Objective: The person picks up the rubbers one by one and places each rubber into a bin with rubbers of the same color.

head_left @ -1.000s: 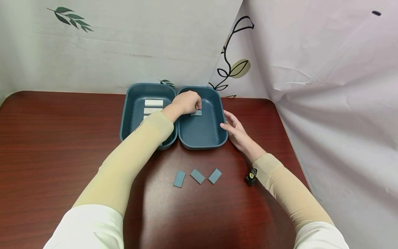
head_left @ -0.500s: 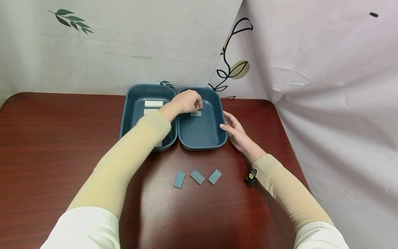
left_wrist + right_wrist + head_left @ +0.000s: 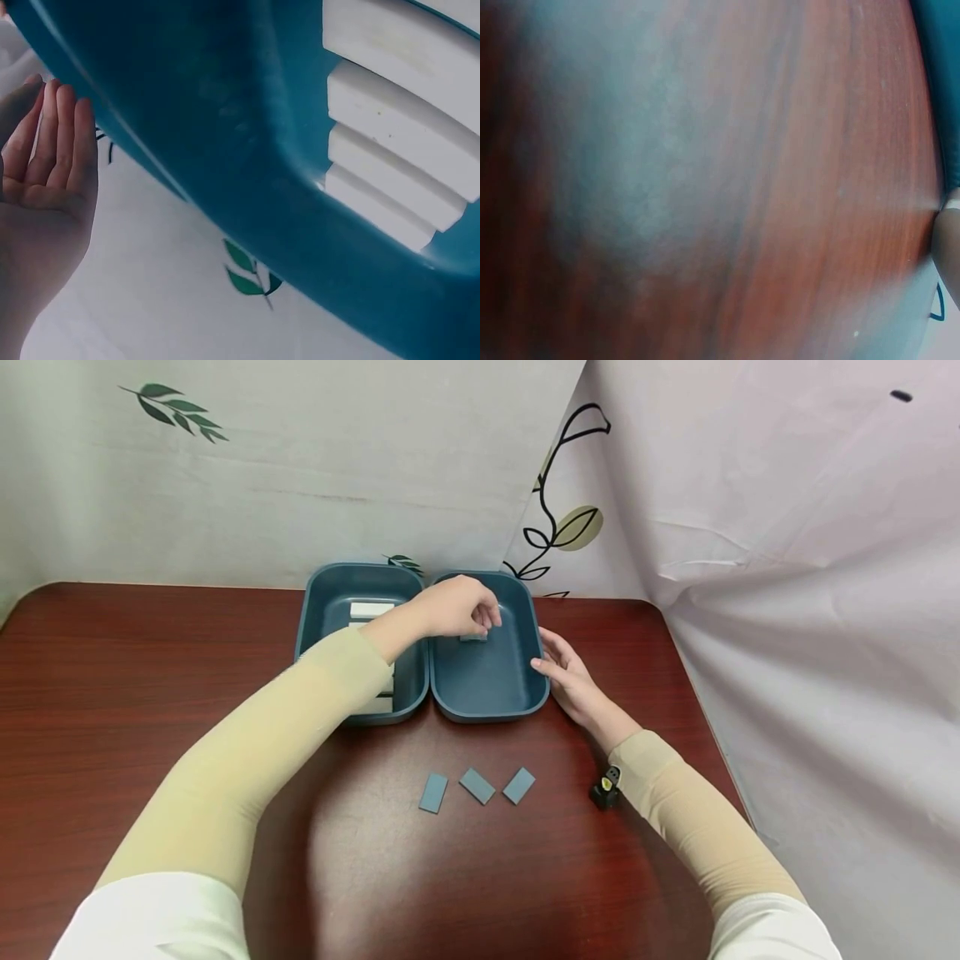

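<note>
My left hand (image 3: pixel 459 607) is above the right-hand blue tray (image 3: pixel 491 693), its fingers loosely bent with nothing seen between them. In the left wrist view the left hand (image 3: pixel 49 180) shows its palm and relaxed fingers beside a blue tray wall. Just under the fingers, a small grey-blue tile (image 3: pixel 473 637) lies on that tray's floor, partly covered by the hand. My right hand (image 3: pixel 573 681) holds the tray's right side, thumb over the rim and fingers along the outside. The right wrist view catches only a bit of this hand (image 3: pixel 949 244) at its edge.
A second blue tray (image 3: pixel 318 585) stands against the first on the left, with several white blocks (image 3: pixel 371 610) in a row, partly behind the left arm. Three grey-blue tiles, a left (image 3: pixel 432 793), a middle (image 3: pixel 477 786) and a right one (image 3: pixel 518 786), lie in front on the table.
My left hand has loosened its fingers and lifted slightly off the tile in the right-hand tray. The left elbow has swung outward to the left. My right hand stays put.
</note>
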A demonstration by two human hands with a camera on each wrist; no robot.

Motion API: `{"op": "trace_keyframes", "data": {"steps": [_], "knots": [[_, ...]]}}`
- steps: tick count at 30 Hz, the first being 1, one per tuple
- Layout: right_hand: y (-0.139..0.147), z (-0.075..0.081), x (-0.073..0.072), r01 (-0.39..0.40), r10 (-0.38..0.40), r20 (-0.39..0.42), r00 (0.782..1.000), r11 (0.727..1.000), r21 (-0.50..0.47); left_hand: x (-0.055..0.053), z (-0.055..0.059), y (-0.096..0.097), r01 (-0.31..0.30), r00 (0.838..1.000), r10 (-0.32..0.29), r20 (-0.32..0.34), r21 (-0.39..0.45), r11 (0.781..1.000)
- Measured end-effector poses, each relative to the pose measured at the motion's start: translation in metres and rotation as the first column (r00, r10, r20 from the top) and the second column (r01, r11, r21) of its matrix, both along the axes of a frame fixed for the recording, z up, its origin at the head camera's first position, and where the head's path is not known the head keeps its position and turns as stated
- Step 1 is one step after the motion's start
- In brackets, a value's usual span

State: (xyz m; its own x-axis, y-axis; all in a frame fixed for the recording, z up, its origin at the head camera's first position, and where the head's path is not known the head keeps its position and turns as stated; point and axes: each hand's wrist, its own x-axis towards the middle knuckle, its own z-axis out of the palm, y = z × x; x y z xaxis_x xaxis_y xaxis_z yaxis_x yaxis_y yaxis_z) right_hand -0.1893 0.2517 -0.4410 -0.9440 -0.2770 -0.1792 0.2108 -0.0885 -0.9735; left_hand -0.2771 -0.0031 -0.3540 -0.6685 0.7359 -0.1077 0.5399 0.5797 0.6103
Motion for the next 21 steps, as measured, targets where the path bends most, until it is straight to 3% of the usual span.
{"op": "trace_keyframes", "data": {"steps": [15,21], "knots": [[0.001,-0.001,-0.001,0.002,-0.002,-0.009,1.0,1.0,0.004,0.039,0.012,-0.02,0.095,0.995,-0.097,0.013,0.091,0.991],[-0.001,0.0,-0.001,0.007,-0.007,-0.002,1.0,1.0,-0.004,0.052,0.015,-0.029,0.108,0.994,-0.108,-0.007,0.103,0.989]]}}
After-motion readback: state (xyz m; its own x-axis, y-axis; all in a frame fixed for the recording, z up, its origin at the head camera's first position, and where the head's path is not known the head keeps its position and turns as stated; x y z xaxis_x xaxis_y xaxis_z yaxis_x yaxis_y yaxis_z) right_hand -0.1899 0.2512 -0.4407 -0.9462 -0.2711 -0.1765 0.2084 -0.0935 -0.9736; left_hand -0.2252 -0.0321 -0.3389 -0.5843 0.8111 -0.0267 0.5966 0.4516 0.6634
